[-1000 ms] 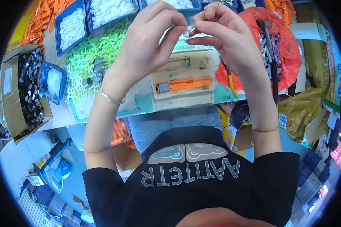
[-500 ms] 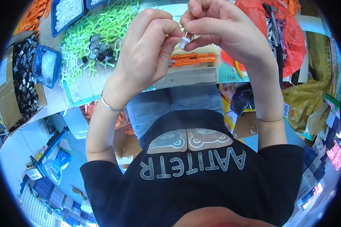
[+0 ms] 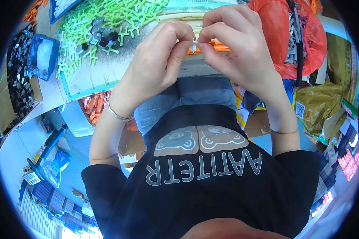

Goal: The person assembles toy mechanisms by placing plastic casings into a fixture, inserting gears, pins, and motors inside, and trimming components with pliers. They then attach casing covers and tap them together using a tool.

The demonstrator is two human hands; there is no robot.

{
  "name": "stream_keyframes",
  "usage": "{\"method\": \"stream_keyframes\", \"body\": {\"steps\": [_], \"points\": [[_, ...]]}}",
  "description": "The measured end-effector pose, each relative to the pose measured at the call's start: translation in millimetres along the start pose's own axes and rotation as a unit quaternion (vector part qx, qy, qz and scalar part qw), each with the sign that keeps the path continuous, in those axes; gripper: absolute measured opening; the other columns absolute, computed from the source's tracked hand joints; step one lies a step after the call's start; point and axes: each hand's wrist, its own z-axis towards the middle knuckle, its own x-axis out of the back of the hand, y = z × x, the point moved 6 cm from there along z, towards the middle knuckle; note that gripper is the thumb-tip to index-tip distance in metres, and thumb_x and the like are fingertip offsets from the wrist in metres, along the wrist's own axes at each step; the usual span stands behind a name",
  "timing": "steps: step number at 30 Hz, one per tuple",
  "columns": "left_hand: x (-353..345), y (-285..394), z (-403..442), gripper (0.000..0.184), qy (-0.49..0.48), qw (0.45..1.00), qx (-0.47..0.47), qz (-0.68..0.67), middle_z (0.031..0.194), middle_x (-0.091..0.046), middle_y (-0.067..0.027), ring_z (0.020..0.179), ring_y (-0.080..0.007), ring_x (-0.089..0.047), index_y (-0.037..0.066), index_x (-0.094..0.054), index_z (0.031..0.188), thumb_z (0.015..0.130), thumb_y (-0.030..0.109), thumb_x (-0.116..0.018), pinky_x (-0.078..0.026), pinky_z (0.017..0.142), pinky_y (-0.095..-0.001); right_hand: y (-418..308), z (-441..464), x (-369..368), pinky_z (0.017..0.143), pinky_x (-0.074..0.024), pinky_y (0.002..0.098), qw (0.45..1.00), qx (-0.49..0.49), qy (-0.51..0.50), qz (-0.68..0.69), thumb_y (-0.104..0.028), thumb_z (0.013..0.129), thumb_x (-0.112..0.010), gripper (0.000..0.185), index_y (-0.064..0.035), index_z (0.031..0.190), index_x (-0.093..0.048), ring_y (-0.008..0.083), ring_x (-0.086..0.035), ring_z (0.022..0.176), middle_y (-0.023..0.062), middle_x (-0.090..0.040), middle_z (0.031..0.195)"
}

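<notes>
Between the fingertips of both hands is a small white plastic part (image 3: 193, 47) with a thin metal pin on it. My left hand (image 3: 157, 55) pinches it from the left with thumb and forefinger. From the right, the thumb and forefinger of my right hand (image 3: 239, 46) are closed at its upper end. Just behind the hands an orange plastic piece (image 3: 220, 46) lies on a pale block, partly covered by the fingers.
Bright green branching plastic parts (image 3: 127, 16) spread over the table's left, with black-and-clear small parts (image 3: 103, 39) among them. A blue tray (image 3: 33, 59) and a box of black pieces (image 3: 20, 75) stand further left. A red bag (image 3: 267, 36) of grey parts sits right.
Both hands have come lower and nearer the body. My right hand has turned, its thumb and forefinger now closing at the white part's top, where the metal pin stood out before.
</notes>
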Motion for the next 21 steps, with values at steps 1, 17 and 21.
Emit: {"method": "stream_keyframes", "body": {"steps": [1, 17, 21], "points": [[-2, 0, -3, 0.011, -0.002, 0.999, -0.019, 0.037, 0.089, -0.058, -0.0114, 0.082, -0.0286, -0.057, 0.001, -0.051, 0.09, 0.082, 0.0, -0.06, -0.045, 0.075, -0.0356, 2, -7, -6, 0.082, -0.0419, 0.0335, 0.992, -0.025, -0.064, -0.107, -0.006, 0.074, -0.068, 0.011, -0.0075, 0.082, -0.06, 0.0191, -0.058, 0.092, 0.0029, -0.06, 0.093], [-18, -4, -28, 0.018, -0.011, 0.933, -0.13, 0.336, 0.08, -0.054, 0.0015, 0.079, -0.0157, -0.057, 0.014, -0.065, 0.083, 0.066, 0.016, -0.071, -0.04, 0.075, -0.0338, 22, -26, -36, 0.09, -0.0308, 0.0348, 0.981, -0.056, -0.094, -0.162, -0.013, 0.068, -0.071, 0.014, -0.0124, 0.078, -0.061, 0.0195, -0.05, 0.1, -0.0021, -0.058, 0.097], [-21, -1, -19, 0.015, 0.011, 0.929, -0.148, 0.34, 0.077, -0.051, 0.0015, 0.075, -0.0161, -0.055, 0.014, -0.061, 0.075, 0.065, 0.019, -0.071, -0.038, 0.073, -0.0342, 59, -5, -7, 0.081, -0.0369, 0.0326, 0.991, -0.056, 0.079, 0.088, -0.012, 0.072, -0.07, 0.012, -0.0091, 0.08, -0.063, 0.0199, -0.054, 0.086, 0.0027, -0.059, 0.088]]}}
